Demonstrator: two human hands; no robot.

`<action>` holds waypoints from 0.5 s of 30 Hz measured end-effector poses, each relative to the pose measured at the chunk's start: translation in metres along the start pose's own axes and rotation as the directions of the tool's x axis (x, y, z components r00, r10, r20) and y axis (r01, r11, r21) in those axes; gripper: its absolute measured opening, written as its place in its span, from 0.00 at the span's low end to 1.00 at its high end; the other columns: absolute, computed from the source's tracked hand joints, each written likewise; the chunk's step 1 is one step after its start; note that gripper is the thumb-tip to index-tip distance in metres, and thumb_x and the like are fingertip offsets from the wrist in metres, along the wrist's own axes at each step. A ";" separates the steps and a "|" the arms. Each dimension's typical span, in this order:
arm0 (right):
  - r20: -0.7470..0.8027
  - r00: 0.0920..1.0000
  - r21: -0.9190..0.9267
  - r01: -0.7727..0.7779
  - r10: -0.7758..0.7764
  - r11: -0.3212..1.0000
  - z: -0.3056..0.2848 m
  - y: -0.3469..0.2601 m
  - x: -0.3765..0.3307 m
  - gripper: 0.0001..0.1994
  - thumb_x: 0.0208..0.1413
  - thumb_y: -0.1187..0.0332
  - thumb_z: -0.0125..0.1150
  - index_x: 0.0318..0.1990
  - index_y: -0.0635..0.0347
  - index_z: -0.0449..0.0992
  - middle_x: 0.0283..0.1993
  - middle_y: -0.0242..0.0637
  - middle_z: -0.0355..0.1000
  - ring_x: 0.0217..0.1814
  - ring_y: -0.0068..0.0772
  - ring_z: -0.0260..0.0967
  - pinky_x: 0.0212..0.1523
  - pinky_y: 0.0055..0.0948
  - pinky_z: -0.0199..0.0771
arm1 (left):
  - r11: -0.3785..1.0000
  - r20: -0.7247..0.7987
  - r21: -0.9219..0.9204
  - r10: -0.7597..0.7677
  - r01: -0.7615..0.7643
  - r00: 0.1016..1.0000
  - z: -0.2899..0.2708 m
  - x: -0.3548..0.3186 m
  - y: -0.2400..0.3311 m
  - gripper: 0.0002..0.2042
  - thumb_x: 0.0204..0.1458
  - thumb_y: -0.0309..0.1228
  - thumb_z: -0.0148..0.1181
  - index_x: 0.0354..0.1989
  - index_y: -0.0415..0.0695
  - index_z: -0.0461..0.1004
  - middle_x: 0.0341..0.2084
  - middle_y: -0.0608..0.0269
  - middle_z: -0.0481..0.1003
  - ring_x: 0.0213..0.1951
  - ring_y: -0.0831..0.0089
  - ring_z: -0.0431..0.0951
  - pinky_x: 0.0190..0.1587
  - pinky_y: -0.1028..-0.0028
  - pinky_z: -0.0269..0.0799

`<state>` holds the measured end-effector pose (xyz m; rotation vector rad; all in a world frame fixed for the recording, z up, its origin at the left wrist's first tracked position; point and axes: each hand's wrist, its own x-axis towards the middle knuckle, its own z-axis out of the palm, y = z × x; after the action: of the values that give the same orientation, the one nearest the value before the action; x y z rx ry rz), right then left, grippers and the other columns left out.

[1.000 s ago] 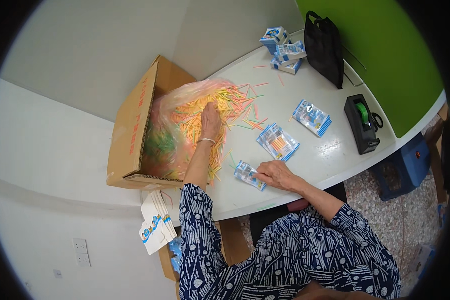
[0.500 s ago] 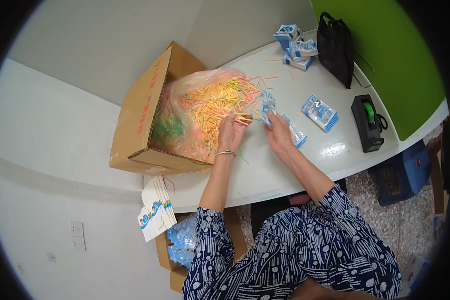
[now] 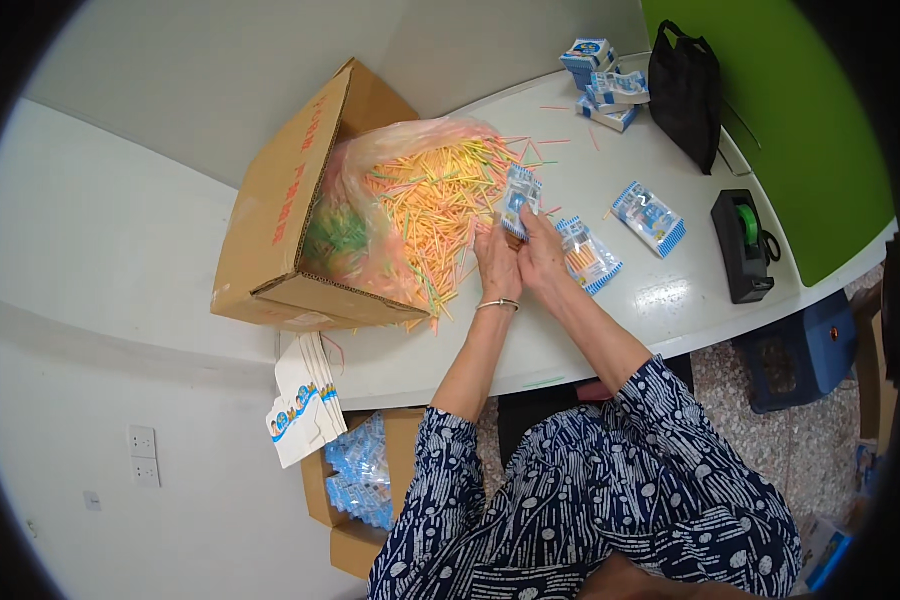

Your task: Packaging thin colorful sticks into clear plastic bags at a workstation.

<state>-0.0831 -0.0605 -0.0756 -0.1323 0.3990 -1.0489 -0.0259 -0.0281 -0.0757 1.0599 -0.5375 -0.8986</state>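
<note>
My two hands meet over the table, just right of a heap of thin coloured sticks (image 3: 435,205), mostly yellow, orange and pink. Between thumb and fingers, my right hand (image 3: 544,256) grips a small blue-and-white plastic packet (image 3: 522,190), held tilted upward. My left hand (image 3: 497,264) is closed beside it, around a few of the sticks, largely hidden by the fingers. The heap spills from a pinkish clear plastic bag (image 3: 358,200) inside a cardboard box (image 3: 270,205) lying on its side. A second packet (image 3: 586,256), with orange sticks showing inside, lies by my right wrist.
Another packet (image 3: 649,218) lies farther right, near a black tape dispenser (image 3: 741,250). At the back stand small blue-and-white boxes (image 3: 588,58) and a black bag (image 3: 686,95). White folded cartons (image 3: 305,405) overhang the front left edge above an open box of blue packets (image 3: 362,475).
My left hand has moved right, away from the heap, to meet my right hand. The packet in my right hand has shifted slightly left.
</note>
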 end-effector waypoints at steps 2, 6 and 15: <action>0.039 0.998 -0.143 0.054 -0.049 0.988 -0.005 -0.008 0.004 0.11 0.57 0.66 0.57 0.43 0.62 0.72 0.38 0.33 0.72 0.39 0.23 0.68 0.41 0.25 0.69 | 0.998 0.007 -0.047 0.037 -0.036 0.999 0.002 0.002 0.005 0.09 0.59 0.26 0.44 0.39 0.34 0.69 0.36 0.55 0.73 0.38 0.72 0.75 0.40 0.73 0.72; 0.177 0.982 -0.513 0.148 -0.064 0.845 -0.006 -0.031 -0.002 0.10 0.54 0.64 0.61 0.38 0.61 0.76 0.32 0.26 0.73 0.33 0.13 0.66 0.34 0.18 0.64 | 0.987 -0.092 -0.136 0.070 -0.083 0.993 -0.008 0.013 0.036 0.10 0.62 0.33 0.41 0.36 0.40 0.66 0.32 0.60 0.72 0.32 0.75 0.73 0.36 0.75 0.69; 0.303 0.882 -0.906 0.150 0.360 0.395 -0.011 -0.090 -0.035 0.12 0.54 0.61 0.60 0.30 0.63 0.78 0.27 0.23 0.70 0.29 0.10 0.60 0.31 0.18 0.59 | 0.980 0.135 -0.092 0.189 -0.178 0.973 0.015 -0.009 0.107 0.13 0.62 0.39 0.43 0.39 0.39 0.66 0.38 0.54 0.73 0.40 0.64 0.76 0.45 0.66 0.71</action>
<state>-0.1758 -0.0741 -0.0504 -1.3598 0.5078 -0.4980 -0.0033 -0.0064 0.0280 0.8630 -0.7025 -0.8291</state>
